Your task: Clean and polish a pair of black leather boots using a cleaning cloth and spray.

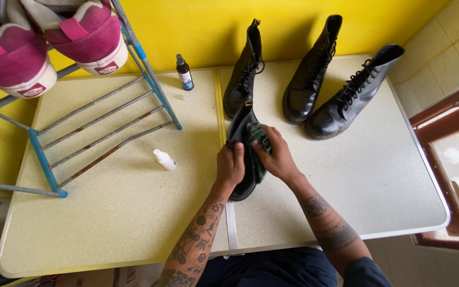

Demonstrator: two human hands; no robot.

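The left hand (230, 166) grips the side of a black leather boot (241, 159) lying near the front edge of the folding table (134, 223), on its middle seam, so the boot does not slide. The right hand (276, 157) is closed around a bunched dark green cloth (257, 144) and presses it on the boot's upper part. Three more black boots (314, 79) stand upright along the back edge, and a small white bottle (164, 159) lies just beside the shoe rack (96, 122), within reach.

Both forearms (tattooed, bare) angle inward from the bottom edge. Left hand (230, 166) and right hand (275, 157) sit side by side, fingers curled in a closed grip.
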